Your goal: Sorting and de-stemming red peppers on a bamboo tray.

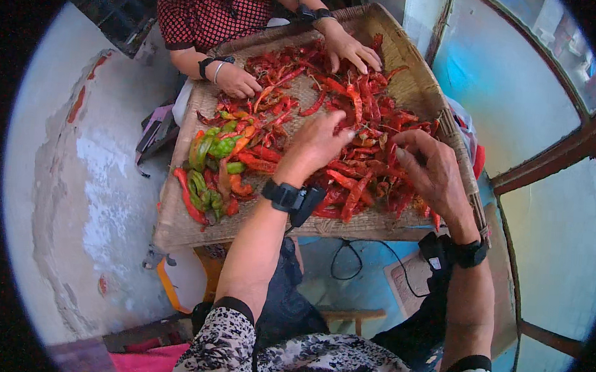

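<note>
A large shallow woven tray [183, 229] holds many wrinkled red chili peppers [354, 196], heaped mostly in its middle and right. My left hand [318, 144] is over the middle of the heap, its fingers bent and drawn together; whatever they hold is hidden. To the right, my right hand [435, 169] curls its thumb and fingers down at the peppers by the tray's right side, and what lies in its grip cannot be made out. Green peppers [210, 149], mixed with orange and red ones, form a separate pile at the tray's left.
Across the tray, another person's hand [237, 81] touches peppers at the far left, and their other hand [352, 50] rests on the far heap. Black cables [348, 255] hang below the near rim. A peeling wall [105, 177] stands left, framed window panes [556, 224] right.
</note>
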Motion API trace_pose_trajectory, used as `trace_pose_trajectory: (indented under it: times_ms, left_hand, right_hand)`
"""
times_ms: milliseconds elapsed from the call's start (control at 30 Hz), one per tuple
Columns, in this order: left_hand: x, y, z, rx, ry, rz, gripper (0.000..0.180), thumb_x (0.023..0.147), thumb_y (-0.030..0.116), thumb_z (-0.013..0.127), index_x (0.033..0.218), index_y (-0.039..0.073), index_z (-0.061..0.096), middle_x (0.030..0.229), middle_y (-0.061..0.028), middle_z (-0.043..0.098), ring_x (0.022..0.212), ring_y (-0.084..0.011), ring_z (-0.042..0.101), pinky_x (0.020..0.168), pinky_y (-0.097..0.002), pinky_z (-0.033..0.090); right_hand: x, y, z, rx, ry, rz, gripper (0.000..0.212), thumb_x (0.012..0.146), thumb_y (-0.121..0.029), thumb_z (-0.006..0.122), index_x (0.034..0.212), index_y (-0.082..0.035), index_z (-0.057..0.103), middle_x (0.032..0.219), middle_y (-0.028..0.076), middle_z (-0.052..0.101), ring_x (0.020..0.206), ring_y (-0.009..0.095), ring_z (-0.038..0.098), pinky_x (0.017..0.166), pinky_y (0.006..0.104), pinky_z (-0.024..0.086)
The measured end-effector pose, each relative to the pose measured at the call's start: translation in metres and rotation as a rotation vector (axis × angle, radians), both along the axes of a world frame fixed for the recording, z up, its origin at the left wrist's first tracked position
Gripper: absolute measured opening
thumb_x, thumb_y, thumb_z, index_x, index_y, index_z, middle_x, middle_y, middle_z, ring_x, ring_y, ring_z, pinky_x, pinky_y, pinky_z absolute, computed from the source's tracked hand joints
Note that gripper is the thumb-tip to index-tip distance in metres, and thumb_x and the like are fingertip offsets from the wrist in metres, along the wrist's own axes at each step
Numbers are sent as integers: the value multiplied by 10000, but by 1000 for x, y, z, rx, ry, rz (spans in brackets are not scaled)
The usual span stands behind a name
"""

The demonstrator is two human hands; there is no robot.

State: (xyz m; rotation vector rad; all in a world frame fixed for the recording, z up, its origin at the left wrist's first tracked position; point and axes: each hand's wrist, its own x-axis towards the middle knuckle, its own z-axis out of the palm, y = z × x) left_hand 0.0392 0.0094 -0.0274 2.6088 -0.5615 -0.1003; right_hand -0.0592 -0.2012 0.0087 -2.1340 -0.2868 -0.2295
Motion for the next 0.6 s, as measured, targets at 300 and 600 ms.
trace_pose_trajectory:
  times_ms: [300, 600]
  left_hand:
    - [-4, -6, -8, -104, -28, -4, 319, 823, 171, 669, 1107, 43, 599, 1009, -164, 672, 964, -295, 647, 844, -386, 504]
    - [-31, -21, 18, -514, -182, -79, 273, 811, 48, 661, 1077, 57, 604, 922, -73, 664, 874, -190, 651, 793, -312, 513]
  right_hand:
    - [1, 0, -8, -26, -55, -7, 160, 862, -98, 617, 995, -10, 623, 832, 201, 639, 774, 355, 636, 709, 409, 492]
    - [2, 4, -12, 22, -150, -2, 186, 870, -125, 620, 985, 20, 627, 814, 220, 640, 761, 374, 639, 679, 407, 493]
